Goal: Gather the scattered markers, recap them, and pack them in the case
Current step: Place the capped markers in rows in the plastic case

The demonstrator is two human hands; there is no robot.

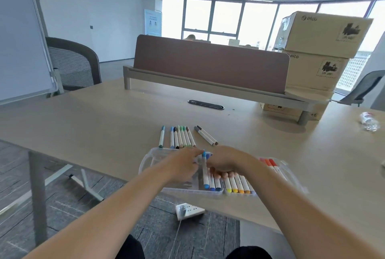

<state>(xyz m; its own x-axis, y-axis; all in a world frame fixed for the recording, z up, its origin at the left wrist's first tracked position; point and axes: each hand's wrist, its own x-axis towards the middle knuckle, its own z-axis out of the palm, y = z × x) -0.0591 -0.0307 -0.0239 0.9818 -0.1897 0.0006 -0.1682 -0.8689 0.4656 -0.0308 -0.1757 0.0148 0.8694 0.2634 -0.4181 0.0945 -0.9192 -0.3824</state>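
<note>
Left hand (183, 166) pinches blue marker (205, 172) near its top over clear plastic case (145, 161) at 6 o'clock on desk (100, 112); right hand (226, 161) curls on packed row (239, 183), grip unclear; loose markers (183, 136) at 12 o'clock look light, stiff, slick, likely best pinched mid-barrel.

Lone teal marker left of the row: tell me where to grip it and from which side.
Pinch the teal marker at its white mid-barrel from above, fingers across its width: it lies flat on the table, with bare gaps on both sides.
</note>
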